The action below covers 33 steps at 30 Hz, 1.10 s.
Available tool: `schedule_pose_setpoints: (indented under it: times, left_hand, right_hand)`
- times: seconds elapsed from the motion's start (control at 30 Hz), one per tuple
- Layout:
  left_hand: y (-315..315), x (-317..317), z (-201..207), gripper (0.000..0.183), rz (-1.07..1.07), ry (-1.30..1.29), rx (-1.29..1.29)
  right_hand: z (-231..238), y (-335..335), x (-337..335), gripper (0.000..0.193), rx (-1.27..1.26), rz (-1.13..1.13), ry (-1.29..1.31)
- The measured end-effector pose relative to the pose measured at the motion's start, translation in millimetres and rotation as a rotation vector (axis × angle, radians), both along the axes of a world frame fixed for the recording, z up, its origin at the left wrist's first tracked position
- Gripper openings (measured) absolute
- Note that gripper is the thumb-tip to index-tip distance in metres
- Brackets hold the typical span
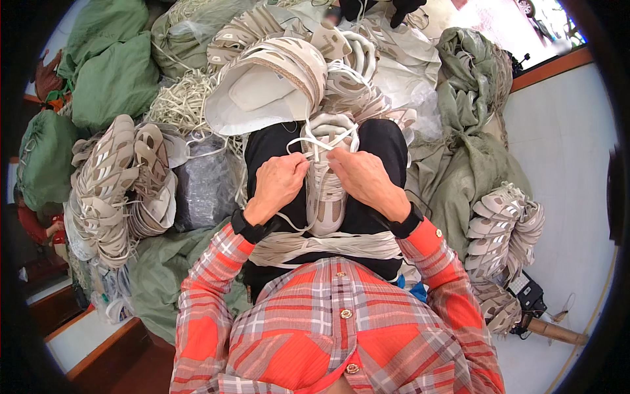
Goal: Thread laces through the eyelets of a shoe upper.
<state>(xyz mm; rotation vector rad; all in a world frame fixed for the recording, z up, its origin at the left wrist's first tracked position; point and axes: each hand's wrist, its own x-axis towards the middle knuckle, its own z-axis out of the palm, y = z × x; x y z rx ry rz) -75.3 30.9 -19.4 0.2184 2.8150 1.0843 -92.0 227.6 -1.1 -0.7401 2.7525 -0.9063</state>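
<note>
A beige and white shoe upper [328, 209] lies between my thighs, its toe toward me and its padded collar away from me. White shoelace [303, 140] runs through its eyelets and loops loosely over the tongue. On the left of the upper, my left hand [279, 185] is closed, fingertips pinching the lace near the top eyelets. My right hand [369, 182] is closed at the right side, its thumb and forefinger pinching the lace by the tongue. The exact grip points are partly hidden by the fingers. A bundle of pale flat laces [325, 249] stretches across my lap.
Stacked shoe uppers [266, 79] sit just beyond my knees, beside a heap of loose laces [182, 100]. More nested uppers [108, 190] stand at left, others [502, 226] at right. Green sacks [117, 79] surround them. A dark keypad device [527, 293] lies at lower right.
</note>
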Motion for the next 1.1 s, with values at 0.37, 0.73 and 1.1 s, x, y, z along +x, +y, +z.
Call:
schedule_pose_setpoints:
  times: [0.37, 0.73, 1.1]
  left_hand:
    - [-6.9, -19.8, -8.1, 0.018, -0.161, 0.131, -0.167]
    - [-5.8, -23.2, 0.8, 0.016, 0.061, -0.644, 0.431]
    - [-45.6, 15.9, 15.2, 0.024, 0.010, -0.811, 1.172]
  right_hand:
    - [16.9, -13.5, -27.3, 0.027, -0.335, -0.078, -0.807]
    - [1.4, -19.4, -33.3, 0.018, -0.123, 0.055, -0.435]
    - [23.3, 20.6, -40.7, 0.012, 0.188, -0.147, 0.240]
